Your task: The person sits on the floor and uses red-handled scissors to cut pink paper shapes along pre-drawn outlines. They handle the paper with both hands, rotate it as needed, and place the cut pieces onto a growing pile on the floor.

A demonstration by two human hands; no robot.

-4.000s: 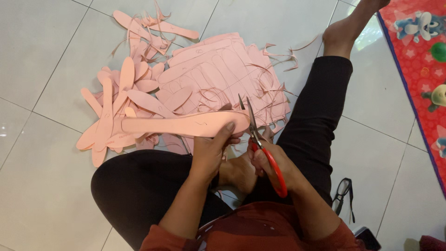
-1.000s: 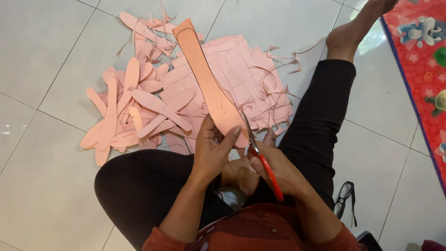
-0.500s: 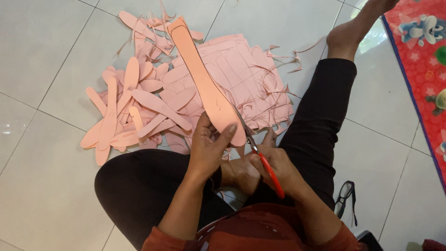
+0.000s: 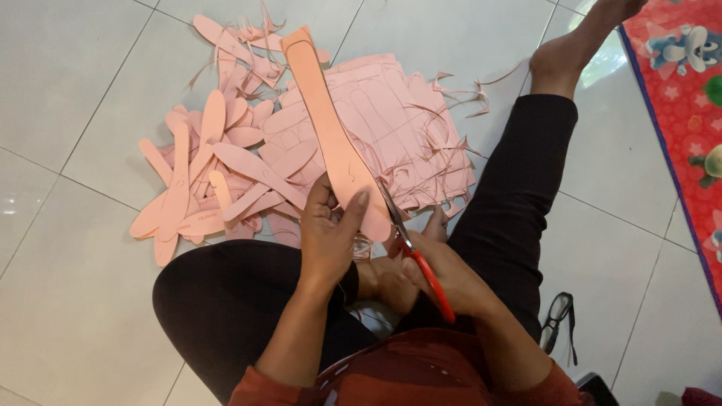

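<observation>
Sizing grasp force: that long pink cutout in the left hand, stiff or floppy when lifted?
Probably semi-stiff: the pink cutout stands out straight past the left hand without drooping. Likely light, since the fingers pinch only its lower end. Thin and flat, so unlikely to roll.

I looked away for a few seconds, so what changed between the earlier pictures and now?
The left hand turned the pink sole-shaped piece from lying sideways to pointing away from the person. The right hand kept the red-handled scissors at its near edge. The pile of cut pieces and the marked pink sheet stayed put.
</observation>
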